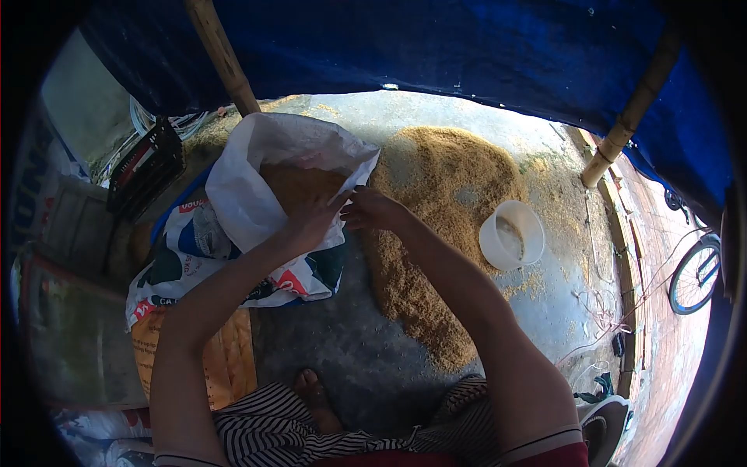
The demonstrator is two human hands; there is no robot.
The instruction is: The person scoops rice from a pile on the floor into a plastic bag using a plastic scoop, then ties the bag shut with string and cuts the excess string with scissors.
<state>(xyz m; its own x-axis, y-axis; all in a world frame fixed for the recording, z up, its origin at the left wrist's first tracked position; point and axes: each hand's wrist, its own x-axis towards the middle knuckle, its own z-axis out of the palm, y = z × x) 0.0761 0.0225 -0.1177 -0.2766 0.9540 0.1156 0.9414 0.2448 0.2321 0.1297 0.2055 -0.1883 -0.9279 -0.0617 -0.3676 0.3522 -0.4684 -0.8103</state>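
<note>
Directly ahead of a seated person, viewed from above, a white sack (249,187) leans open-mouthed on the concrete floor, just left of centre, propped against a printed bag (194,257); brownish grain fills it almost to the mouth. Both bare arms reach forward to it. The left hand (315,219) lies on the near rim, fingers stretched along the cloth; whether the thumb grips underneath cannot be told. The right hand (372,208) meets the rim's right edge, fingertips drawn together as if pinching the fabric. Just right of the sack a grain heap (447,194) spreads over the floor; a white bucket (489,243) sits at its right edge. The sack looks woven, thin and floppy, so its mouth probably sags shut unless held at two sides; filled this far it is likely heavy and quick to spill if tipped; the turned-down rim or the bunched upper corners seem the surest places to take hold.
</note>
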